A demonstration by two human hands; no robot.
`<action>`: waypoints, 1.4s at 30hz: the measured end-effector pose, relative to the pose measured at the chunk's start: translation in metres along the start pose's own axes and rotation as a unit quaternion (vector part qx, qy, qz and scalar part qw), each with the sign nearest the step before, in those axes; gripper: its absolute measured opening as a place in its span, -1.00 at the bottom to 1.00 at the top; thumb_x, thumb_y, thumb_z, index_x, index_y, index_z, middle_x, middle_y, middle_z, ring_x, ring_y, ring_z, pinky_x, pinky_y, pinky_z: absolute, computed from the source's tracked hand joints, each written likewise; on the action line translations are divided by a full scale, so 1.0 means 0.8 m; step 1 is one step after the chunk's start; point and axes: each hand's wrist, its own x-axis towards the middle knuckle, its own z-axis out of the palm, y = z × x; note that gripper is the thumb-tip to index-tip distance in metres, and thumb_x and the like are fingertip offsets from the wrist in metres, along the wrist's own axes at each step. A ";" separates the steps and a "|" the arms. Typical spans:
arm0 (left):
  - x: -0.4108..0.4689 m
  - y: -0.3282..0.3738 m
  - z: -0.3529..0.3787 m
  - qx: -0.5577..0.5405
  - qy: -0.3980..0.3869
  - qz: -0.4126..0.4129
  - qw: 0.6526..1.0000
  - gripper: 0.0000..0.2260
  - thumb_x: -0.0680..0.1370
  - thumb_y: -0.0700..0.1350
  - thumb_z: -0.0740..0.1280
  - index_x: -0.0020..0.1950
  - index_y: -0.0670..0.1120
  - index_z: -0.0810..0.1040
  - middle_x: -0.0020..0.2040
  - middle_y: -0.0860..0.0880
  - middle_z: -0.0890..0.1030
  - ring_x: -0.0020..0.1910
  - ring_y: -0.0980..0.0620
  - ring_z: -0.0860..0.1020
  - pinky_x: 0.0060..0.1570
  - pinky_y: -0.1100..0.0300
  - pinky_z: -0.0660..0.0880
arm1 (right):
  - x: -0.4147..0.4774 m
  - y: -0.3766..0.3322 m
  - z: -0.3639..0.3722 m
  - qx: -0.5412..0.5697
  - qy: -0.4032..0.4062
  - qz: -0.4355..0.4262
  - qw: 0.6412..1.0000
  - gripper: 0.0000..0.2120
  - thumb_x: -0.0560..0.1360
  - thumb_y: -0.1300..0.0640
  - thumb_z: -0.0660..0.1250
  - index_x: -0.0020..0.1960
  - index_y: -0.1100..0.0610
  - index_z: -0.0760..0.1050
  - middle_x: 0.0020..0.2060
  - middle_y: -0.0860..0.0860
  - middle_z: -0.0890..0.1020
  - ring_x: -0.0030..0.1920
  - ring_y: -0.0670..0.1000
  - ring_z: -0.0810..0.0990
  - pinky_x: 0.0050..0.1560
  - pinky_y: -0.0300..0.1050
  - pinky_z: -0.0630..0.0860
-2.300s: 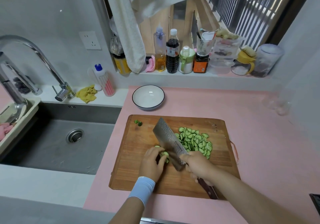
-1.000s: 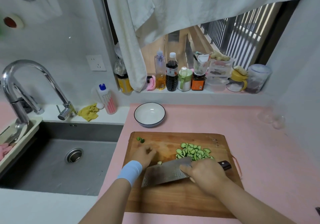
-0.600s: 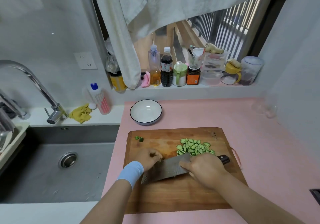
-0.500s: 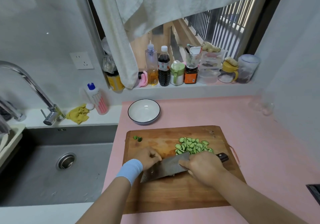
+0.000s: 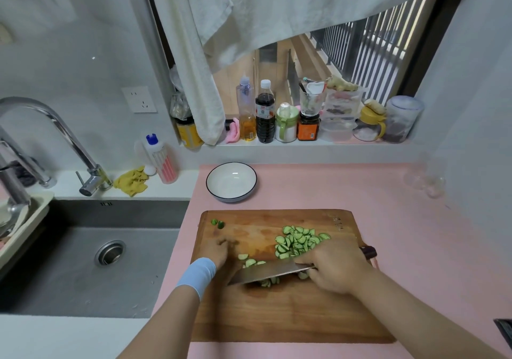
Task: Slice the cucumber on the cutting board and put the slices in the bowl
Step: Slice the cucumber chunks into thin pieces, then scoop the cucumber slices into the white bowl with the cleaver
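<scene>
Fingers of your right hand (image 5: 332, 270) wrap the knife (image 5: 271, 271), blade low over the cutting board (image 5: 277, 317); left hand (image 5: 221, 250) fingers curl beside it, hold unclear. Cucumber slices (image 5: 299, 240) heaped mid-board, bowl (image 5: 231, 182) just past its far edge. Slicing looks done: gather slices onto the blade next.

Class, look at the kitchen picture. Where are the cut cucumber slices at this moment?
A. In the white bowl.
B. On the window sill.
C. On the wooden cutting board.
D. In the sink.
C: the cucumber slices lie heaped on the cutting board, some under the knife that the right hand grips, while the bowl behind it shows only its white inside.
</scene>
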 end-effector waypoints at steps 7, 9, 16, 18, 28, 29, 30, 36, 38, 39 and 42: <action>-0.029 0.013 0.057 0.016 0.011 -0.022 1.000 -0.68 0.57 -0.27 0.16 0.08 0.05 0.63 0.10 -0.03 0.65 0.02 -0.03 0.59 0.12 0.21 0.49 | -0.014 0.067 0.020 0.308 0.024 0.149 0.939 -0.79 0.60 0.02 0.30 -0.20 -0.11 0.55 -0.29 -0.04 0.65 -0.26 0.02 0.62 -0.23 -0.08 0.47; -0.031 0.033 0.080 0.027 -0.001 -0.008 1.000 -0.73 0.58 -0.23 0.19 0.13 0.01 0.62 0.14 -0.07 0.65 0.02 -0.06 0.61 0.07 0.25 0.50 | -0.015 0.085 0.034 0.366 0.070 0.203 0.905 -0.77 0.61 0.06 0.27 -0.23 -0.06 0.48 -0.28 0.01 0.63 -0.37 -0.05 0.56 -0.27 -0.10 0.44; -0.036 0.109 0.120 0.192 0.088 0.136 0.968 -0.60 0.56 0.09 0.26 0.38 0.03 0.44 0.33 -0.03 0.42 0.30 -0.07 0.38 0.26 0.09 0.38 | -0.035 0.141 0.084 0.409 0.169 0.347 0.827 -0.75 0.64 0.11 0.20 -0.21 0.06 0.47 -0.26 0.02 0.59 -0.19 0.11 0.54 -0.22 -0.06 0.34; -0.039 0.128 0.146 0.245 0.017 0.222 0.944 -0.42 0.49 0.25 0.32 0.47 0.11 0.34 0.42 -0.02 0.32 0.40 -0.08 0.26 0.39 0.04 0.27 | -0.045 0.148 0.102 0.416 0.171 0.369 0.813 -0.73 0.65 0.11 0.18 -0.23 0.08 0.44 -0.25 0.06 0.59 -0.16 0.15 0.55 -0.21 -0.03 0.36; -0.026 0.140 0.220 0.353 -0.024 0.311 0.882 -0.22 0.47 0.37 0.22 0.59 0.12 0.03 0.60 0.03 0.03 0.58 -0.05 -0.06 0.54 -0.05 -0.16 | -0.052 0.172 0.162 0.464 0.129 0.414 0.772 -0.68 0.64 0.05 0.13 -0.25 0.08 0.43 -0.36 0.06 0.58 -0.31 0.18 0.60 -0.23 0.12 0.62; -0.026 0.135 0.219 0.326 -0.006 0.323 0.888 -0.21 0.46 0.37 0.22 0.59 0.12 0.05 0.59 0.04 0.06 0.57 -0.04 -0.02 0.54 -0.02 -0.15 | -0.052 0.173 0.165 0.465 0.124 0.411 0.774 -0.68 0.64 0.05 0.13 -0.26 0.09 0.43 -0.37 0.05 0.58 -0.33 0.16 0.59 -0.23 0.14 0.63; -0.026 0.132 0.218 0.300 0.016 0.331 0.895 -0.21 0.44 0.38 0.23 0.59 0.12 0.08 0.58 0.05 0.10 0.57 -0.04 0.02 0.54 0.00 -0.13 | -0.052 0.173 0.167 0.468 0.121 0.407 0.775 -0.68 0.64 0.05 0.15 -0.27 0.08 0.43 -0.38 0.03 0.57 -0.35 0.14 0.57 -0.22 0.15 0.63; -0.023 0.131 0.222 0.240 0.070 0.301 0.920 -0.16 0.44 0.45 0.17 0.60 0.05 0.07 0.60 0.01 0.07 0.58 -0.05 -0.03 0.54 -0.03 -0.09 | -0.036 0.161 0.164 0.481 0.103 0.374 0.787 -0.75 0.63 0.01 0.21 -0.20 0.00 0.48 -0.34 -0.01 0.59 -0.36 0.08 0.53 -0.25 0.04 0.58; -0.020 0.131 0.223 0.235 0.072 0.286 0.926 -0.14 0.43 0.46 0.16 0.60 0.06 0.06 0.61 0.00 0.05 0.59 -0.05 -0.07 0.54 -0.04 -0.08 | -0.028 0.154 0.161 0.491 0.100 0.365 0.784 -0.76 0.62 -0.01 0.23 -0.17 0.05 0.51 -0.36 0.03 0.60 -0.41 0.07 0.55 -0.34 0.02 0.56; -0.018 0.130 0.223 0.232 0.071 0.278 0.930 -0.13 0.42 0.48 0.14 0.61 0.06 0.06 0.61 0.00 0.03 0.59 -0.05 -0.09 0.54 -0.04 -0.07 | -0.025 0.150 0.160 0.493 0.099 0.363 0.785 -0.75 0.62 -0.02 0.25 -0.17 0.08 0.52 -0.37 0.04 0.60 -0.44 0.07 0.56 -0.37 0.02 0.56; -0.013 0.127 0.221 0.230 0.066 0.258 0.936 -0.11 0.40 0.51 0.12 0.60 0.07 0.03 0.61 0.01 0.02 0.59 -0.02 -0.10 0.55 -0.01 -0.07 | -0.016 0.136 0.161 0.505 0.088 0.350 0.784 -0.76 0.62 0.00 0.26 -0.15 0.08 0.55 -0.46 0.02 0.57 -0.50 0.03 0.55 -0.47 -0.11 0.47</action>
